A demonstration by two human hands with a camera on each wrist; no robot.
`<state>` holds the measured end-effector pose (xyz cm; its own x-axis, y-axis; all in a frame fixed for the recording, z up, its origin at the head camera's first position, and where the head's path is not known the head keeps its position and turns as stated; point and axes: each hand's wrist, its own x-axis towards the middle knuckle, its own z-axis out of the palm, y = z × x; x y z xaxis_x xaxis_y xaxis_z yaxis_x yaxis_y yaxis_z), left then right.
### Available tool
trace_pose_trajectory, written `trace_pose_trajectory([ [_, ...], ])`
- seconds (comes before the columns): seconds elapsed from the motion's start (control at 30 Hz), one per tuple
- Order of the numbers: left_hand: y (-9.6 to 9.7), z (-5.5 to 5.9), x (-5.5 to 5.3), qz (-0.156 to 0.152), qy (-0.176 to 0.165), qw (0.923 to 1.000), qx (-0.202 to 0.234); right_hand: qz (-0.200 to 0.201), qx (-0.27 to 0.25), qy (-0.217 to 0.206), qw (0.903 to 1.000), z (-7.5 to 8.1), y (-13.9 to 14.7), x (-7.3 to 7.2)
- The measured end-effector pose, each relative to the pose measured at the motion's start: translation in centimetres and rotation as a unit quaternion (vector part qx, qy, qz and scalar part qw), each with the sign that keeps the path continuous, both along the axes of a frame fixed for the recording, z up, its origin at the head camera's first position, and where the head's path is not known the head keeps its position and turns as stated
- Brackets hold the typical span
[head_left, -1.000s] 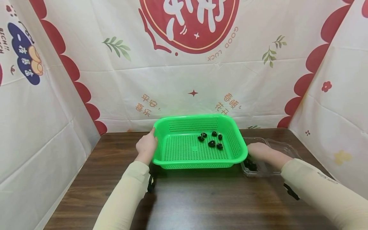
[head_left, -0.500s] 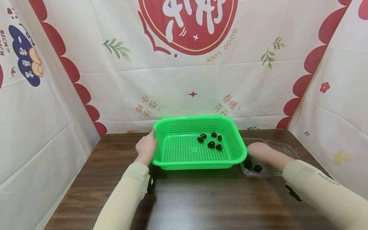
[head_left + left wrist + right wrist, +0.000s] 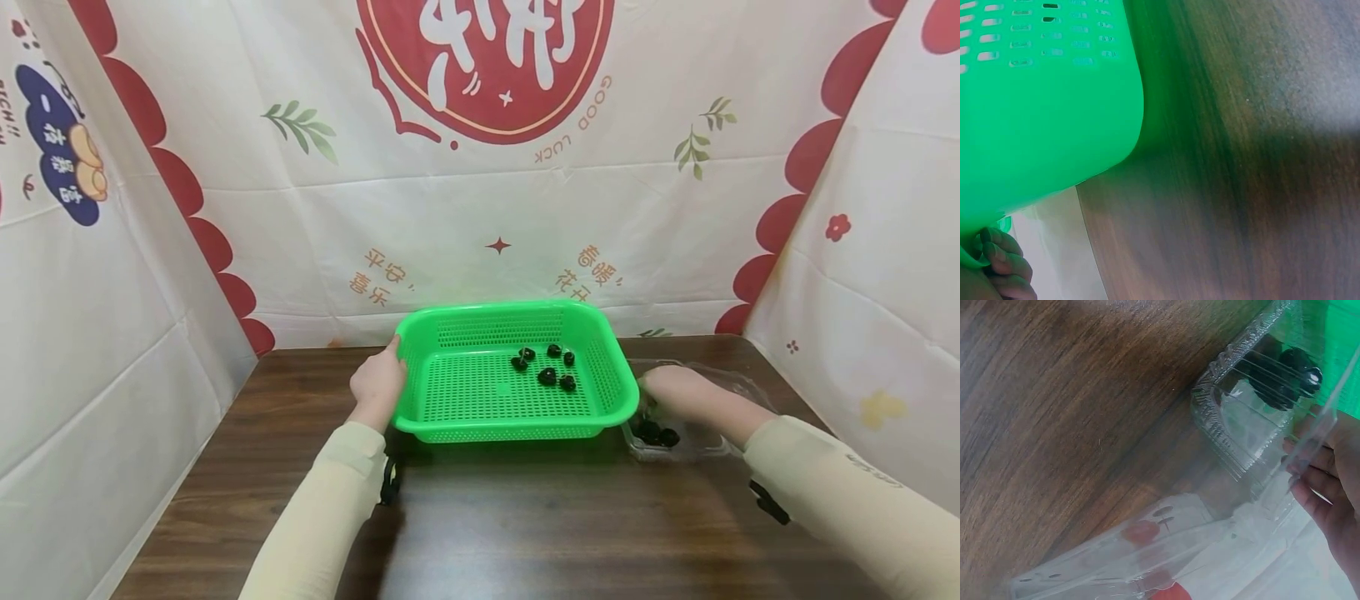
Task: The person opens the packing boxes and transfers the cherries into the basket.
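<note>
In the head view a green perforated plastic basket [image 3: 502, 429] stands on the table, with several dark cherries [image 3: 547, 377] in its right half. My left hand [image 3: 378, 379] grips the basket's left rim; in the left wrist view its curled fingers [image 3: 1007, 262] wrap the rim. My right hand [image 3: 686, 396] reaches into a clear plastic box [image 3: 651, 455] at the basket's right, above more dark cherries [image 3: 660, 433]. Through the clear plastic in the right wrist view, bent fingers [image 3: 1319, 478] show close to the cherries [image 3: 1279, 378]. Whether they pinch one is hidden.
The box's clear hinged lid [image 3: 1166, 550] lies folded back to the right. Beneath everything is a dark wood-grain table [image 3: 525, 517]. A printed white cloth [image 3: 465, 208] hangs behind the table and along both sides.
Within the box my right hand has shifted slightly, and the cherries beneath it have moved a little. My left hand stays on the basket rim. The whole head view has drifted slightly.
</note>
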<state>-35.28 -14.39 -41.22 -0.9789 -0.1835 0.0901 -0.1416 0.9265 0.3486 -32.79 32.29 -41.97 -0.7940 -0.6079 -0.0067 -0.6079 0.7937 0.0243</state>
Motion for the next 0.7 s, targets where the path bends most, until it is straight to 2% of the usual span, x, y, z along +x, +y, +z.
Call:
trace_pose_trajectory([
  [0.3,0.0,-0.1,0.0,-0.002,0.004,1.0,0.0,0.006,-0.025,0.005,0.9997,1.1,-0.2,1.8],
  [0.47,0.0,-0.2,-0.1,0.0,0.009,1.0,-0.002,0.008,-0.038,-0.007,0.9992,1.7,-0.4,2.4],
  [0.7,0.0,-0.1,0.1,-0.003,0.006,1.0,0.001,0.029,-0.031,0.02,0.9989,2.5,0.2,2.8],
])
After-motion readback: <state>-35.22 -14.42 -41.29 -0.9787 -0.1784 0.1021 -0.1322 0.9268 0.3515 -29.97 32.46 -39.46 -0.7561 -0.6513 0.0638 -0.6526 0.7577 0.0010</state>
